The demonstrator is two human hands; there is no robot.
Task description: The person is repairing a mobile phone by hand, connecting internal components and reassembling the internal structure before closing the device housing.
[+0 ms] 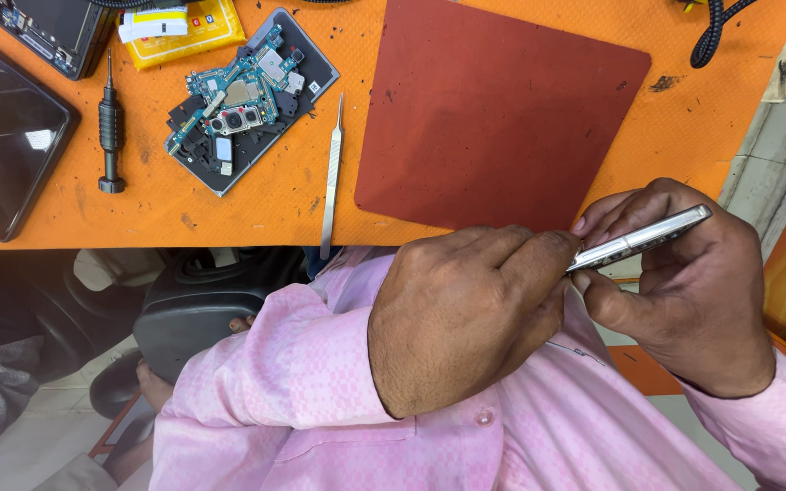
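Phone frame point(640, 240) seen edge-on — face hidden, left hand point(466, 309) covering its near end, dark tablet point(2, 136) cropped at left edge

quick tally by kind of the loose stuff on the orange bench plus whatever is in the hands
Hand tools: 2 - screwdriver, tweezers
Mats: 1 - red mat
Phone parts on the bench: 3 - dark screen panel, back cover with circuit board, yellow battery
Held: 1 - silver phone frame, gripped by left hand and right hand
Total: 7
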